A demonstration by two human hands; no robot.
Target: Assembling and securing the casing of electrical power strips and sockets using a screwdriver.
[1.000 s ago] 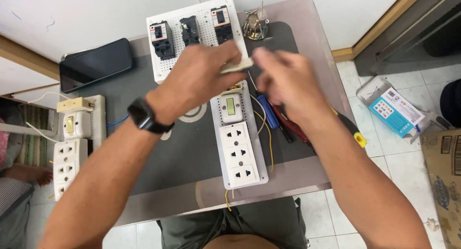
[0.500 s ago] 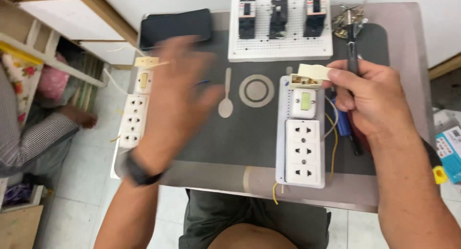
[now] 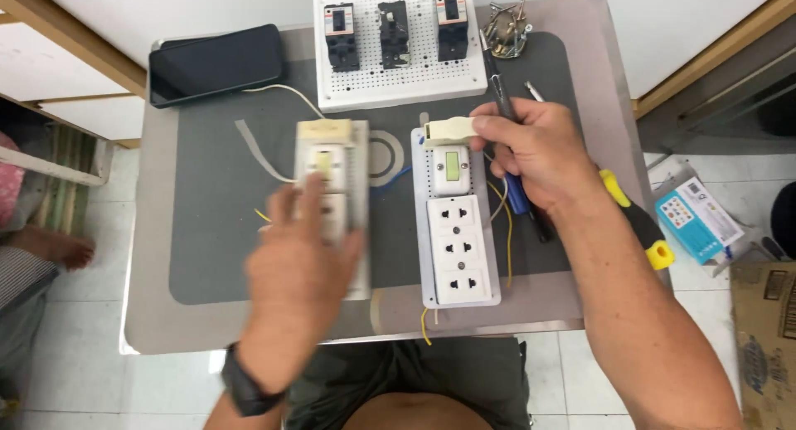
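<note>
My left hand (image 3: 300,268) lies on top of a white socket panel (image 3: 332,160) with a cream block at its far end, on the left half of the grey mat (image 3: 207,231); the hand is blurred. My right hand (image 3: 535,152) grips a small cream part (image 3: 446,131) together with a dark pen-like tool (image 3: 500,90), over the far end of a second white socket panel (image 3: 458,231). That panel carries a small green display and three outlets. Yellow wires (image 3: 506,223) trail from it.
A white pegboard with three black breakers (image 3: 398,44) stands at the back. A dark tablet (image 3: 217,63) lies back left, a cluster of metal clips (image 3: 506,22) back right. Screwdrivers with blue, yellow and black handles (image 3: 634,223) lie under my right forearm. A small box (image 3: 696,223) sits on the floor.
My left hand reached left off the table and has brought the second socket panel onto the mat. My right hand stays at the first panel's far end with the cream part.
</note>
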